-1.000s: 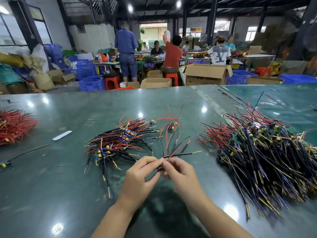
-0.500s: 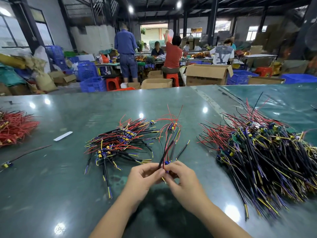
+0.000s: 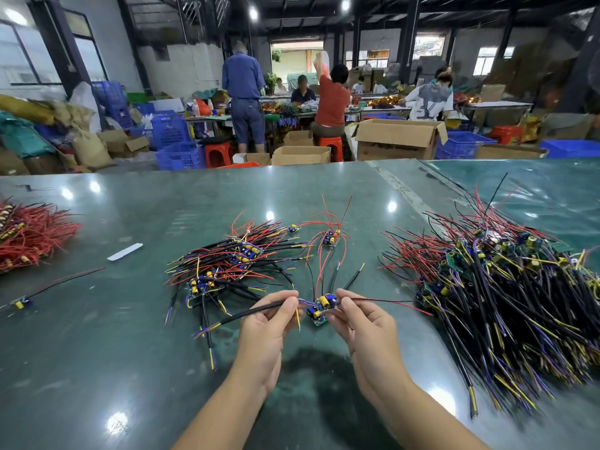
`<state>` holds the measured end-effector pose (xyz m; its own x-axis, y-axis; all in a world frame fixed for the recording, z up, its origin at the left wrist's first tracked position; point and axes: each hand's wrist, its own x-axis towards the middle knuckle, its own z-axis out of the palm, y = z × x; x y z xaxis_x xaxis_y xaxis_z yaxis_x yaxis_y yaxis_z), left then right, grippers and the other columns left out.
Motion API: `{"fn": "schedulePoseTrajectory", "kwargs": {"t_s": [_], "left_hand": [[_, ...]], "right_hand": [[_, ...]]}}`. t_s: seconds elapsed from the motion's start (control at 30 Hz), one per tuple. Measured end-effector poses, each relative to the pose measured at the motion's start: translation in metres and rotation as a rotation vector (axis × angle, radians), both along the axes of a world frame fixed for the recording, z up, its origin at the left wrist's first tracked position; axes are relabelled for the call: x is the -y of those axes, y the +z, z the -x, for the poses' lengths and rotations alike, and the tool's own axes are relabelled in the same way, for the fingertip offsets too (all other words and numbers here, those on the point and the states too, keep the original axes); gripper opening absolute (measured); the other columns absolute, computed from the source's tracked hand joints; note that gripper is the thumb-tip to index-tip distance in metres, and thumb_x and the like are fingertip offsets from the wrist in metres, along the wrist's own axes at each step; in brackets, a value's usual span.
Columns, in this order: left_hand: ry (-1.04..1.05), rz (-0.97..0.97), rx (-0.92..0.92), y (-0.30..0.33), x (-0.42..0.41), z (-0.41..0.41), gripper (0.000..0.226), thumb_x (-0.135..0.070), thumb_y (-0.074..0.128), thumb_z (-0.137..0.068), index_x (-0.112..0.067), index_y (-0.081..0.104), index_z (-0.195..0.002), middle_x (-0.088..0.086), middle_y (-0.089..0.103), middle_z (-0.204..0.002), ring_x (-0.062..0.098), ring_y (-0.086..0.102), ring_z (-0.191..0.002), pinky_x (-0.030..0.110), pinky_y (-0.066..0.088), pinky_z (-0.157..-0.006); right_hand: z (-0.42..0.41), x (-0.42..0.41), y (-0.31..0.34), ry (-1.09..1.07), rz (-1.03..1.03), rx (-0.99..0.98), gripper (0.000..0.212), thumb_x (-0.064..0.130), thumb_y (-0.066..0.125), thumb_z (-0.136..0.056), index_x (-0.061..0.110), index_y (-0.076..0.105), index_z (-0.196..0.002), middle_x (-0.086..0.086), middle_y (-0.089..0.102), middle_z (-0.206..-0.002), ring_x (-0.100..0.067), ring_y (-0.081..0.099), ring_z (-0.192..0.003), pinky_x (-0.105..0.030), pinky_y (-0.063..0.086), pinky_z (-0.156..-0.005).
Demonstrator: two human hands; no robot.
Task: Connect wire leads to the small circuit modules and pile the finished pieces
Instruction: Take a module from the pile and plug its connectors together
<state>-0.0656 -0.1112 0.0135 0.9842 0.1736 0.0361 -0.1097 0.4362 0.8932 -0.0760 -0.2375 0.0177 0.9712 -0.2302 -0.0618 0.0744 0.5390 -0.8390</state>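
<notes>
Between my hands hangs a small green circuit module (image 3: 322,307) with yellow and blue capacitors, just above the table. My left hand (image 3: 271,332) pinches a black sheathed lead (image 3: 250,312) that runs left from the module. My right hand (image 3: 360,323) pinches the module's right edge together with thin red and black wires (image 3: 389,302) that trail right. Behind my hands lies a pile of wired modules (image 3: 227,264). One lone module with red leads (image 3: 331,238) sits farther back.
A big heap of modules and black leads (image 3: 506,287) fills the right of the green table (image 3: 97,368). Red wires (image 3: 29,235) lie heaped at the far left, with a single wired module (image 3: 21,302) and a white strip (image 3: 125,251) nearby. People work at benches behind.
My hands have drawn apart, and the module shows between them. The wires that stood upright from my fingers now lie sideways, the black lead to the left and the red to the right.
</notes>
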Motion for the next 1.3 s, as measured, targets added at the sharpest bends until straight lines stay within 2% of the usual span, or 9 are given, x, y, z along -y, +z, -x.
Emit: {"fn": "schedulePoseTrajectory", "kwargs": {"t_s": [0.13, 0.3, 0.47, 0.63, 0.73, 0.83, 1.03, 1.17, 1.3], "left_hand": [[0.01, -0.004, -0.004, -0.001, 0.002, -0.001, 0.015, 0.006, 0.056, -0.087, -0.006, 0.065, -0.089, 0.002, 0.07, -0.067, 0.006, 0.064, -0.058, 0.012, 0.05, -0.059], [0.034, -0.097, 0.001, -0.004, -0.004, -0.003, 0.015, 0.007, 0.062, -0.084, -0.007, 0.067, -0.086, 0.004, 0.071, -0.067, 0.009, 0.065, -0.06, 0.016, 0.053, -0.061], [0.042, -0.297, 0.037, -0.005, -0.008, -0.003, 0.014, 0.002, 0.072, -0.077, -0.012, 0.073, -0.075, 0.005, 0.072, -0.07, 0.008, 0.064, -0.062, 0.017, 0.052, -0.06], [0.054, -0.262, 0.014, -0.004, -0.011, -0.003, 0.016, 0.003, 0.072, -0.076, -0.013, 0.074, -0.071, 0.002, 0.071, -0.068, 0.005, 0.062, -0.062, 0.016, 0.051, -0.059], [0.031, -0.205, -0.026, -0.004, -0.008, -0.001, 0.014, 0.004, 0.071, -0.076, -0.009, 0.073, -0.073, 0.005, 0.07, -0.066, 0.009, 0.063, -0.059, 0.018, 0.052, -0.058], [-0.015, -0.158, -0.046, -0.003, 0.001, 0.003, 0.012, 0.008, 0.069, -0.076, -0.004, 0.069, -0.074, 0.006, 0.07, -0.063, 0.012, 0.067, -0.056, 0.018, 0.053, -0.055], [-0.098, -0.097, -0.122, 0.0, -0.007, 0.002, 0.012, 0.005, 0.065, -0.081, -0.005, 0.069, -0.075, 0.006, 0.066, -0.061, 0.008, 0.062, -0.055, 0.015, 0.051, -0.053], [-0.246, -0.094, -0.228, 0.002, -0.014, 0.002, 0.005, 0.003, 0.063, -0.084, 0.001, 0.067, -0.081, 0.007, 0.065, -0.063, 0.008, 0.061, -0.054, 0.014, 0.051, -0.052], [-0.314, -0.184, -0.201, 0.003, -0.019, 0.003, 0.008, 0.003, 0.061, -0.085, 0.001, 0.066, -0.08, 0.005, 0.063, -0.062, 0.008, 0.059, -0.055, 0.015, 0.052, -0.055]], "right_hand": [[-0.003, -0.001, -0.001, -0.001, -0.046, 0.005, 0.018, -0.002, 0.049, -0.094, 0.0, 0.067, -0.091, -0.017, 0.068, -0.099, -0.015, 0.063, -0.079, -0.022, 0.058, -0.075], [-0.007, 0.003, -0.007, -0.039, -0.046, 0.019, 0.015, -0.004, 0.056, -0.089, -0.006, 0.068, -0.082, 0.004, 0.073, -0.092, -0.008, 0.068, -0.074, -0.015, 0.054, -0.066], [-0.011, 0.008, -0.009, -0.056, -0.074, 0.007, 0.013, -0.003, 0.057, -0.088, -0.006, 0.066, -0.079, -0.005, 0.067, -0.1, -0.01, 0.066, -0.073, -0.019, 0.056, -0.07], [-0.008, 0.009, -0.009, 0.01, 0.009, 0.02, 0.008, 0.0, 0.06, -0.087, 0.004, 0.065, -0.092, -0.01, 0.066, -0.088, -0.011, 0.066, -0.073, -0.021, 0.056, -0.071], [-0.004, 0.003, -0.014, 0.124, 0.35, 0.016, 0.045, 0.005, 0.074, -0.078, 0.017, 0.055, -0.116, -0.003, 0.063, -0.104, -0.012, 0.065, -0.082, -0.023, 0.053, -0.079], [-0.002, -0.001, -0.015, 0.211, 0.41, 0.108, 0.063, -0.004, 0.077, -0.072, 0.02, 0.049, -0.123, -0.001, 0.058, -0.114, -0.007, 0.065, -0.077, -0.02, 0.052, -0.073], [-0.004, 0.013, -0.01, 0.256, 0.641, 0.186, 0.019, 0.01, 0.079, -0.075, 0.02, 0.066, -0.085, 0.003, 0.056, -0.066, -0.009, 0.043, -0.057, -0.019, 0.033, -0.052], [-0.005, 0.016, -0.01, 0.24, 0.663, 0.209, 0.019, -0.002, 0.072, -0.078, 0.016, 0.066, -0.078, 0.002, 0.061, -0.065, -0.01, 0.048, -0.058, -0.02, 0.037, -0.057], [-0.006, 0.017, -0.009, 0.323, 0.55, 0.136, 0.018, -0.005, 0.068, -0.08, 0.012, 0.065, -0.083, -0.006, 0.065, -0.073, -0.019, 0.058, -0.065, -0.035, 0.048, -0.069]]}}
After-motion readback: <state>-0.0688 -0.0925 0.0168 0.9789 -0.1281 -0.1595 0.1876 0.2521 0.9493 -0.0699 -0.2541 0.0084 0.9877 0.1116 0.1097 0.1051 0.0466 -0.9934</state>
